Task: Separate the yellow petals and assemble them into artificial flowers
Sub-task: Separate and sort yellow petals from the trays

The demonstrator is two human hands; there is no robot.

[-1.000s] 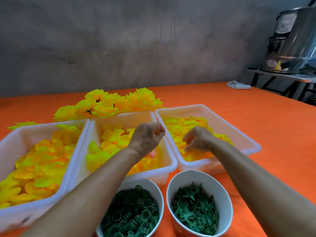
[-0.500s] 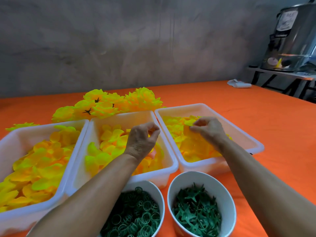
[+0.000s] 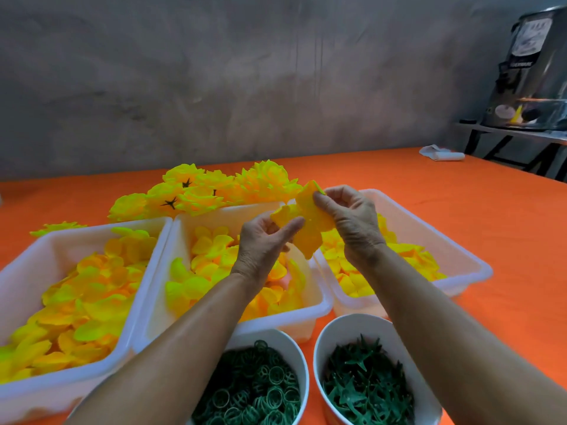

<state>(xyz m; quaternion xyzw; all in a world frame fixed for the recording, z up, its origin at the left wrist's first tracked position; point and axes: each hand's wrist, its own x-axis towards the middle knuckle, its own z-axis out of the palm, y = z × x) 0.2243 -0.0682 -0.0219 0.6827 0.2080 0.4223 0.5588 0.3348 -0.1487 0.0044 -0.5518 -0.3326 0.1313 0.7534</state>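
Both hands have risen from the trays, the left hand (image 3: 264,240) and right hand (image 3: 349,219) pinching one yellow petal piece (image 3: 310,222) between them, likely peeling layers apart.

The left tray (image 3: 18,271) runs off the left edge, both bowls (image 3: 380,326) off the bottom.

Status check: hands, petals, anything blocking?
Left hand and right hand both pinching one petal piece, raised above the trays. Nothing blocking.
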